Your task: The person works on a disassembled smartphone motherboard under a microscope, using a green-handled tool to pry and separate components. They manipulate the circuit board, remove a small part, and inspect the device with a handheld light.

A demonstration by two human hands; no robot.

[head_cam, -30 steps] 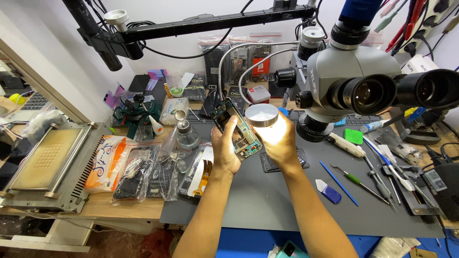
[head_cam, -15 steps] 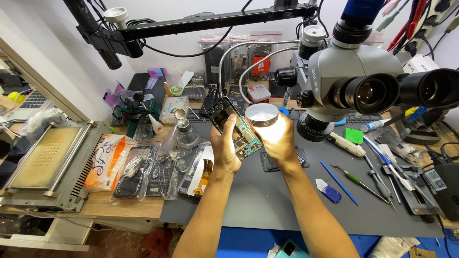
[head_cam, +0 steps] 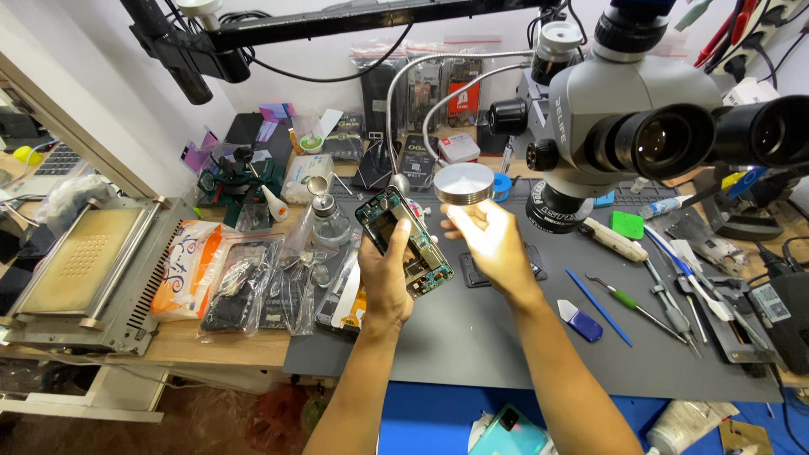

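Observation:
My left hand (head_cam: 385, 282) holds an opened phone body (head_cam: 403, 239) upright over the dark work mat (head_cam: 472, 337), its green circuit board and empty frame facing me. My right hand (head_cam: 491, 238) is just to the right of the phone, brightly lit by a lamp, and its fingertips grip a round silver metal disc (head_cam: 463, 184) raised above the mat. The two hands nearly touch beside the phone's lower end.
A grey stereo microscope (head_cam: 640, 126) hangs at the upper right. Tweezers, screwdrivers and a blue pry tool (head_cam: 580, 321) lie right of my hands. Plastic bags of parts (head_cam: 253, 286) and a small glass bottle (head_cam: 327, 221) sit to the left, with a metal heating plate machine (head_cam: 76, 270) beyond.
My left hand has tilted the phone slightly and brought it a little lower. The right hand stays by the silver disc.

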